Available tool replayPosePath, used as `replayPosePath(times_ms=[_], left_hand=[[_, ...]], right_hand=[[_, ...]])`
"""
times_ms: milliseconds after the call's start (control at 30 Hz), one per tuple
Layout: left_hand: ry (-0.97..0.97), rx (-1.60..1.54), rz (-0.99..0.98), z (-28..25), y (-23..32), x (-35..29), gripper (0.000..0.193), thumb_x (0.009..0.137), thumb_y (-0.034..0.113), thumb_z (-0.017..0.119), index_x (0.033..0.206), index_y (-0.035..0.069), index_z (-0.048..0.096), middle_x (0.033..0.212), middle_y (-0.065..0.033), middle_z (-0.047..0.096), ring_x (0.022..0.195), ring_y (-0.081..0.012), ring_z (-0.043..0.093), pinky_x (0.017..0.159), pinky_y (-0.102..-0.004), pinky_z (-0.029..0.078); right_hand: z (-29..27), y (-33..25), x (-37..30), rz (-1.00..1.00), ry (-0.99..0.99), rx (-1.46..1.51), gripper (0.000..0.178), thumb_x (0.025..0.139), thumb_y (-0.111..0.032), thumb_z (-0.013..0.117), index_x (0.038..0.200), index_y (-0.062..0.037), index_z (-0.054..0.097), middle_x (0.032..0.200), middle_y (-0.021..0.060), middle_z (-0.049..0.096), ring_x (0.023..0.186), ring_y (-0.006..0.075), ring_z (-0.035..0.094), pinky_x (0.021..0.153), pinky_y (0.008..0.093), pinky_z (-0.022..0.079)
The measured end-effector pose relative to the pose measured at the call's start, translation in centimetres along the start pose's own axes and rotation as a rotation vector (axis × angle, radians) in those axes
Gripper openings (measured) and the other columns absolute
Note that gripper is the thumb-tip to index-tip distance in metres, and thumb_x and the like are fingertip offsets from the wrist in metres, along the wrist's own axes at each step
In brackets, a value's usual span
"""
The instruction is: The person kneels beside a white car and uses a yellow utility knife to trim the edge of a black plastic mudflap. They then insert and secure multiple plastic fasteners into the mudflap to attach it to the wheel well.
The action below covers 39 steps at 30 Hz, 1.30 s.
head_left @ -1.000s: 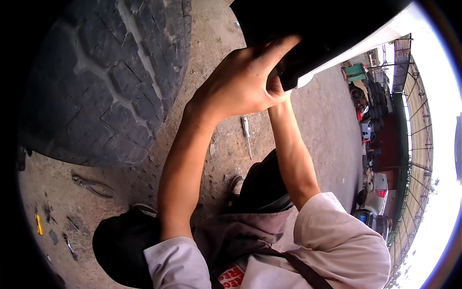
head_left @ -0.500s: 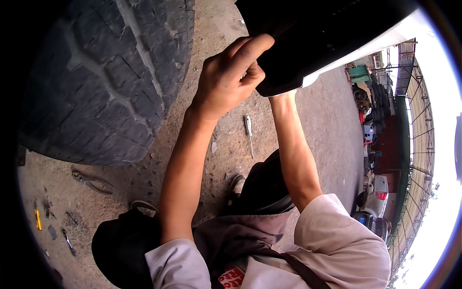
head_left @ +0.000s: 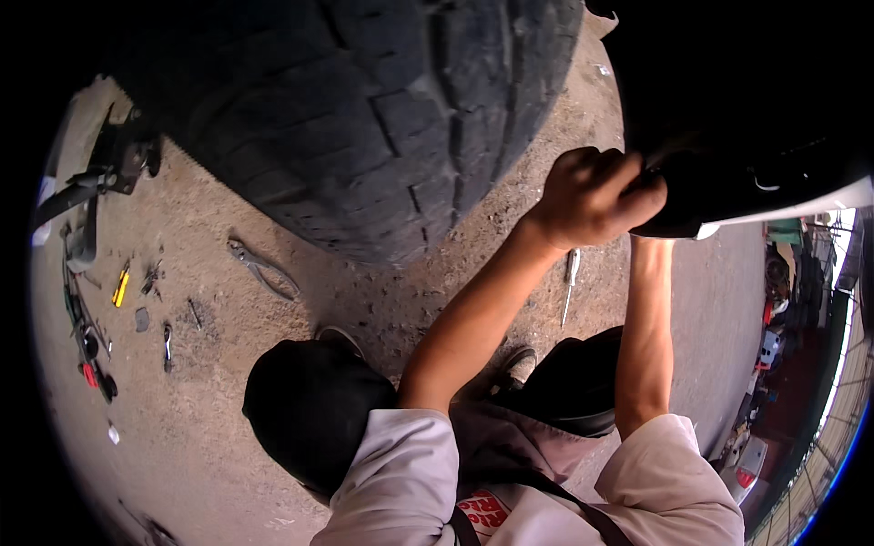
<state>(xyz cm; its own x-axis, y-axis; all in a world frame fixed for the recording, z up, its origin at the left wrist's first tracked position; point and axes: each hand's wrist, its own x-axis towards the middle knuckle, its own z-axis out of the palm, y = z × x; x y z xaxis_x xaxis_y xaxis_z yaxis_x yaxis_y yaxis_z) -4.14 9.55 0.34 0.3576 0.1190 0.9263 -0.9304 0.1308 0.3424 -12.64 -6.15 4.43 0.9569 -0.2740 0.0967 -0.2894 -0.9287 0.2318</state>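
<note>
My left hand (head_left: 596, 196) is closed, its fingers curled and pressed against the edge of a dark vehicle panel (head_left: 692, 196) with a pale lower rim. That grip seems to be on the panel's edge, though the fingertips are lost in shadow. Behind the same panel goes my right forearm (head_left: 648, 318), upright in the picture; the panel hides that hand and whatever it touches. A big black tyre (head_left: 364, 127) with worn, blocky tread fills the upper left, just beside my left hand. On the ground under my left wrist lies a screwdriver (head_left: 571, 282) with a pale handle.
Pliers (head_left: 264, 270) lie open below the tyre. Farther left are a yellow-handled tool (head_left: 121, 286), a small metal tool (head_left: 167, 346) and a jack-like metal assembly (head_left: 105, 177). My shoe (head_left: 519, 364) rests on the gritty ground. A parked white vehicle (head_left: 748, 469) stands far right.
My view has swung left, so tyre, panel and arms appear farther right, and more ground tools show. My left hand stays closed at the panel's edge; the right hand remains hidden behind it.
</note>
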Motion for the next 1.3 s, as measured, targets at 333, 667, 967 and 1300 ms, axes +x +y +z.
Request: replayPosePath(times_ms=[333, 667, 967, 1300], left_hand=[[-0.043, 0.278, 0.013, 0.4, 2.8, -1.3, 0.019, 0.074, 0.02, 0.068, 0.092, 0.015, 0.062, 0.06, 0.0019, 0.051, 0.051, -0.0137, 0.053, 0.046, -0.0282, 0.037], [-0.078, 0.242, -0.328, 1.5, 5.4, -1.1, 0.011, 0.078, 0.012, 0.068, 0.087, 0.01, 0.063, 0.069, -0.0095, 0.059, 0.06, -0.0257, 0.064, 0.048, -0.0366, 0.051], [-0.004, 0.198, -0.723, 2.1, 7.7, -0.3, 0.032, 0.079, -0.011, 0.054, 0.104, 0.006, 0.067, 0.09, -0.018, 0.069, 0.079, -0.0342, 0.07, 0.067, -0.0383, 0.055], [-0.253, 0.1, -0.816, -0.3, 8.5, 1.4, 0.024, 0.087, 0.003, 0.056, 0.11, 0.008, 0.063, 0.086, -0.0205, 0.067, 0.078, -0.0406, 0.067, 0.067, -0.0449, 0.052]], right_hand=[[8.3, 5.5, -1.5, -0.288, 0.564, -0.603, 0.038, 0.098, -0.02, 0.054, 0.131, -0.0021, 0.053, 0.133, 0.0141, 0.058, 0.122, 0.0236, 0.054, 0.108, 0.037, 0.04], [12.0, 9.4, -0.1, -0.42, 0.585, -0.488, 0.04, 0.096, -0.031, 0.056, 0.128, -0.0064, 0.056, 0.122, 0.009, 0.06, 0.113, 0.0228, 0.057, 0.092, 0.0372, 0.049], [9.4, 6.5, -0.2, -0.398, 0.436, -0.009, 0.036, 0.088, -0.032, 0.065, 0.116, -0.0097, 0.067, 0.109, 0.0112, 0.066, 0.1, 0.0298, 0.064, 0.084, 0.0442, 0.052], [5.5, -4.5, -9.5, 0.592, -0.691, 2.496, 0.015, 0.098, -0.017, 0.047, 0.088, -0.0083, 0.053, 0.071, 0.0003, 0.049, 0.059, 0.0095, 0.041, 0.051, 0.0266, 0.031]])
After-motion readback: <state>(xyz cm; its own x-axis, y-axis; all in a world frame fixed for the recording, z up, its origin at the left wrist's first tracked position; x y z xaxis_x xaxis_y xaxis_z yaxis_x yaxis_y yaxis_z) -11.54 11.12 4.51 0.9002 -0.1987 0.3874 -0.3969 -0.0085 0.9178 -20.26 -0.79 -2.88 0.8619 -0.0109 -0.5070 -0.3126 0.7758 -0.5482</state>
